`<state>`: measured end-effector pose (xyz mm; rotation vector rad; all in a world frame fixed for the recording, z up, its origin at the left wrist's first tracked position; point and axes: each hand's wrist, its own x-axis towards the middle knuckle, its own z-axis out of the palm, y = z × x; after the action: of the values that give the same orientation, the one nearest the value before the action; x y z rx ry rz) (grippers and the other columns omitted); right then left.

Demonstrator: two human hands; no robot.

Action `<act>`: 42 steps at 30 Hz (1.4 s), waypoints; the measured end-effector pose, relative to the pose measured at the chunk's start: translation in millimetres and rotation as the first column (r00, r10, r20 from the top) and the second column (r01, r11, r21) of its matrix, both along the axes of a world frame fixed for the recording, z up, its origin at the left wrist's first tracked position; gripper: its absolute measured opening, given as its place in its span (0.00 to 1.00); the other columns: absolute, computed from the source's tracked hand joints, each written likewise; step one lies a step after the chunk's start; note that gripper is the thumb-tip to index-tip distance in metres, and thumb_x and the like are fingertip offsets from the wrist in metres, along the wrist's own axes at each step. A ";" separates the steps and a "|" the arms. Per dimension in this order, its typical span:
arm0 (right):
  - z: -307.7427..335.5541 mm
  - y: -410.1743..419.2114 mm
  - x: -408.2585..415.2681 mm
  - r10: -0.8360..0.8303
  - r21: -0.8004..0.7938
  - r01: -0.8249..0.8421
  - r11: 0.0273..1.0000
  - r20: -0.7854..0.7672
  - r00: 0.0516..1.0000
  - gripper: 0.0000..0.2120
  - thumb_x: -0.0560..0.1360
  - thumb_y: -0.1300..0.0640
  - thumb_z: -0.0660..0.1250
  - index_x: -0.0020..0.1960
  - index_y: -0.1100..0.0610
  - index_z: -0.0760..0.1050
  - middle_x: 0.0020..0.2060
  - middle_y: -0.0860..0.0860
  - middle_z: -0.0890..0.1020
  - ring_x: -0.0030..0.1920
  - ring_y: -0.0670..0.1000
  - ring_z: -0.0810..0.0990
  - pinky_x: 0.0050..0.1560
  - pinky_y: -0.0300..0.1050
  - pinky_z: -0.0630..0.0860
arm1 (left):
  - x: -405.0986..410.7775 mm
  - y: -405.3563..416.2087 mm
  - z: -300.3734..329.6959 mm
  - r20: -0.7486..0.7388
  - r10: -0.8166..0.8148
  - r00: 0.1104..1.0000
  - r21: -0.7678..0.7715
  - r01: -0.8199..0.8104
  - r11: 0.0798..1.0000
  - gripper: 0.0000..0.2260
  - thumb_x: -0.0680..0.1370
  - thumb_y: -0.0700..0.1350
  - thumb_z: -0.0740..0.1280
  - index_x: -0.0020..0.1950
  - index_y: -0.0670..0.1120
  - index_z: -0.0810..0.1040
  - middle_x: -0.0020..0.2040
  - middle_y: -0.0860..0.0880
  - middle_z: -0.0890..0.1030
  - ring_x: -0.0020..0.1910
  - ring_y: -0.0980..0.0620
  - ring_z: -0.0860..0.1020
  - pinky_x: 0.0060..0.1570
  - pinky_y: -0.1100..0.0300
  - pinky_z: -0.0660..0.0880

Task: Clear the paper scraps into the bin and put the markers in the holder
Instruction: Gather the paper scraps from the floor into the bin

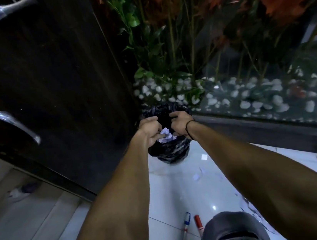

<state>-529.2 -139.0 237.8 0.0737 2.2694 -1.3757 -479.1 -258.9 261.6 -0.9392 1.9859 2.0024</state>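
White paper scraps are hanging right over the bin, ready for falling inside. The left hand is pinching them; the right hand is curling its fingers beside, hold unclear. Markers are lying well apart from the bin.

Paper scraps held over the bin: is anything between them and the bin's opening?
Nothing visible. The left hand holds the crumpled paper scraps just above the open mouth of the black-lined bin, with the right hand close beside; no lid or object covers it.

bin, markers on floor | cabinet left of bin | tank right
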 end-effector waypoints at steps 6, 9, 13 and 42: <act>-7.9 35.5 20.7 -0.205 -0.165 0.193 0.967 -0.056 0.977 0.07 0.72 0.59 0.72 0.49 0.51 0.82 0.48 0.51 0.85 0.48 0.51 0.84 0.52 0.47 0.82 | 13.4 48.2 0.9 -0.093 0.031 0.995 0.040 -0.028 0.999 0.14 0.80 0.31 0.59 0.59 0.42 0.79 0.50 0.40 0.83 0.44 0.43 0.80 0.49 0.49 0.81; -10.1 78.1 37.9 -0.311 -0.208 0.295 0.933 -0.050 0.949 0.04 0.71 0.58 0.72 0.43 0.49 0.81 0.44 0.49 0.85 0.46 0.51 0.84 0.52 0.50 0.83 | 24.8 87.9 -2.3 -0.103 -0.046 0.994 0.067 0.053 0.996 0.12 0.80 0.33 0.62 0.58 0.45 0.79 0.49 0.44 0.84 0.46 0.47 0.81 0.47 0.54 0.81; -19.0 156.2 70.3 -0.392 -0.163 0.371 0.914 -0.127 0.911 0.07 0.71 0.59 0.71 0.42 0.47 0.80 0.44 0.46 0.85 0.49 0.49 0.83 0.55 0.48 0.81 | 40.7 149.5 -21.2 -0.081 -0.181 0.980 0.005 0.182 0.983 0.12 0.79 0.36 0.64 0.60 0.47 0.80 0.49 0.49 0.82 0.44 0.51 0.79 0.46 0.57 0.78; -200.5 537.3 317.9 -0.894 0.527 0.774 0.351 -0.057 0.444 0.14 0.71 0.55 0.71 0.54 0.60 0.82 0.52 0.58 0.84 0.52 0.58 0.83 0.52 0.43 0.78 | 230.8 425.8 -180.0 0.194 -0.864 0.464 -0.315 0.864 0.393 0.07 0.73 0.44 0.70 0.48 0.51 0.86 0.47 0.53 0.86 0.47 0.55 0.82 0.45 0.68 0.73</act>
<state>-211.3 398.3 37.3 1.7493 2.3278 -0.9968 -248.2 166.9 81.6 0.1708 2.1806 1.0091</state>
